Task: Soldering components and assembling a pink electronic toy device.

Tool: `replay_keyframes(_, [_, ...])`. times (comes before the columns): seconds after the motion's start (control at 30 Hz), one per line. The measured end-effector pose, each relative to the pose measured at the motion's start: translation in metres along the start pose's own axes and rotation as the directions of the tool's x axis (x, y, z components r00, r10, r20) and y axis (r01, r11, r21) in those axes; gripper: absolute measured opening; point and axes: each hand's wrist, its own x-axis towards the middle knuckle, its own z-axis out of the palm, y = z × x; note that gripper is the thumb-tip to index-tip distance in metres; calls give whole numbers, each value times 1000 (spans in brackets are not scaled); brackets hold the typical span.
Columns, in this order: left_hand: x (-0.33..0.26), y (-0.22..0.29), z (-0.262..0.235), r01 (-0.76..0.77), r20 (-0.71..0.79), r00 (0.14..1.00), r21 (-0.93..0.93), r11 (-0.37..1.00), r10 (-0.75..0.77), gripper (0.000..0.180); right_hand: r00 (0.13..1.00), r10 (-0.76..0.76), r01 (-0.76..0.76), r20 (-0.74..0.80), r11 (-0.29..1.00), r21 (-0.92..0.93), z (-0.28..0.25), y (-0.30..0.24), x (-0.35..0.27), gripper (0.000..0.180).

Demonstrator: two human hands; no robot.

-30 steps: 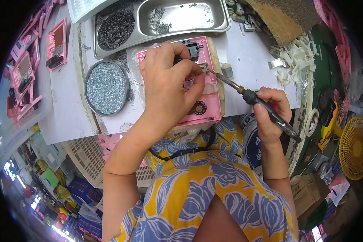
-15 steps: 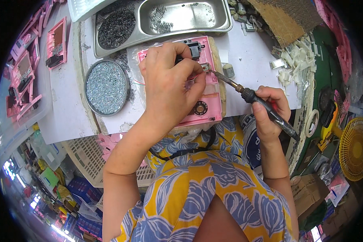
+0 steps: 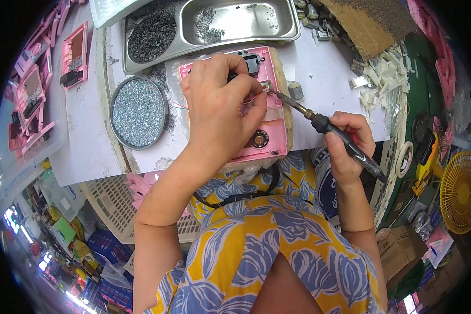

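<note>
A pink plastic casing (image 3: 271, 131) lies open on the white table, in front of me. My left hand (image 3: 220, 107) rests on it, fingers pinched on thin red wire (image 3: 252, 98) near its right edge. My right hand (image 3: 348, 144) grips the black handle of a soldering iron (image 3: 319, 123). The iron's metal tip touches the spot by my left fingertips. A small round part sits in the lower area of the casing.
A round tin of small silver screws (image 3: 138, 112) stands left of the casing. Behind it a steel tray (image 3: 293, 29) holds dark springs and screws. Pink casings (image 3: 31, 99) fill a bin at left. White plastic bits (image 3: 384, 78), tape roll (image 3: 405, 159) and yellow fan (image 3: 460, 191) lie right.
Both hands stay nearly where they were. The soldering iron tip holds at the same spot on the casing.
</note>
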Motion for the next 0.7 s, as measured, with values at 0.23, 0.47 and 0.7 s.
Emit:
replay_keyframes(0.23, [0, 1, -1, 0, 1, 1000, 9, 1000, 0, 16, 999, -36, 36, -6, 999, -10, -10, 5, -3, 30])
replay_keyframes(0.47, [0, 1, 0, -6, 0, 1000, 6, 1000, 6, 16, 998, -38, 37, -44, 999, -22, -12, 1, -3, 30])
replay_keyframes(0.7, [1, 1, -1, -9, 1, 1000, 15, 1000, 9, 16, 999, -43, 43, 13, 999, -5, -10, 1, -1, 29])
